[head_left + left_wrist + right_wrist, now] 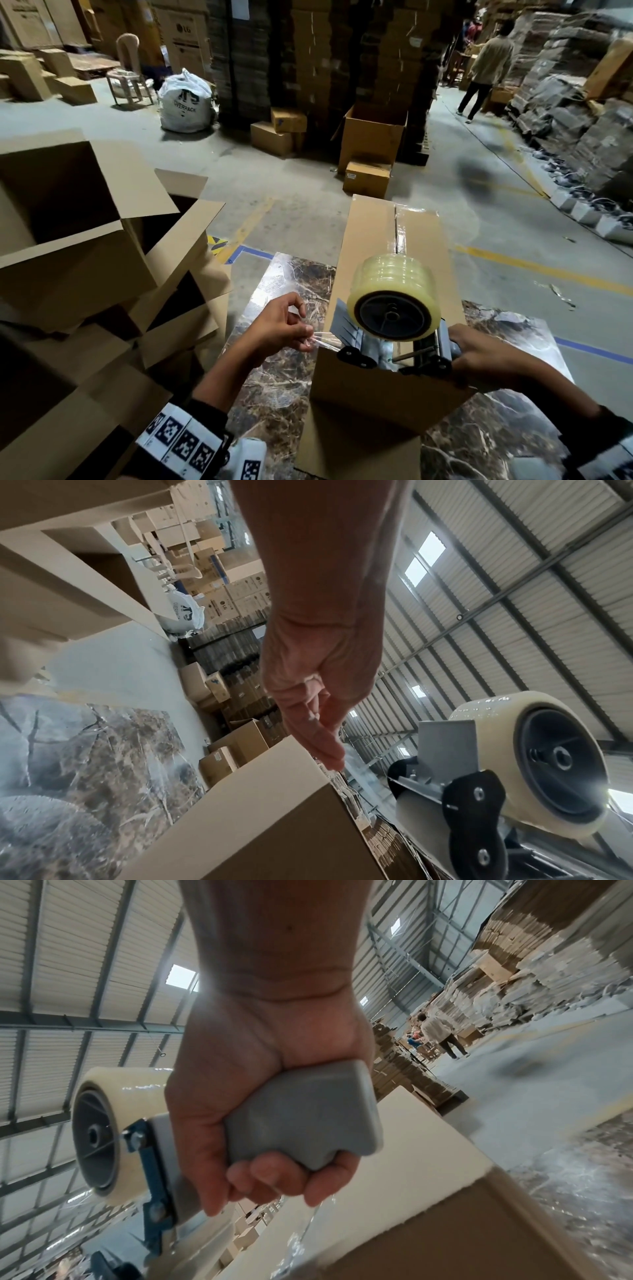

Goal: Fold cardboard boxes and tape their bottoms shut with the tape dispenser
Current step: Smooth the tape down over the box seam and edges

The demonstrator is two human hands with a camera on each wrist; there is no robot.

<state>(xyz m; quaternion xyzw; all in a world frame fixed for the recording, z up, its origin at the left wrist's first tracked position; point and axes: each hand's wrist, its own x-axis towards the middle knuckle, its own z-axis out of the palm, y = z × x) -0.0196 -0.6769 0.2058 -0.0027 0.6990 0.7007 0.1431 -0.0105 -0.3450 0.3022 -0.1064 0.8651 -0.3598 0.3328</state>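
Gripping dispenser handle, right hand fully closed, atop box; left hand pinches tape beside it.

One tall brown cardboard box stands at lower centre on one marble-patterned slab. One grey-handled tape dispenser carries one roll of clear tape. Two bare hands show: left hand, right hand. At left lies a heap of open brown boxes, at least three. Upper left: one white printed sack and one plastic chair. Upper right: one walking person; others behind are too blurred to count.
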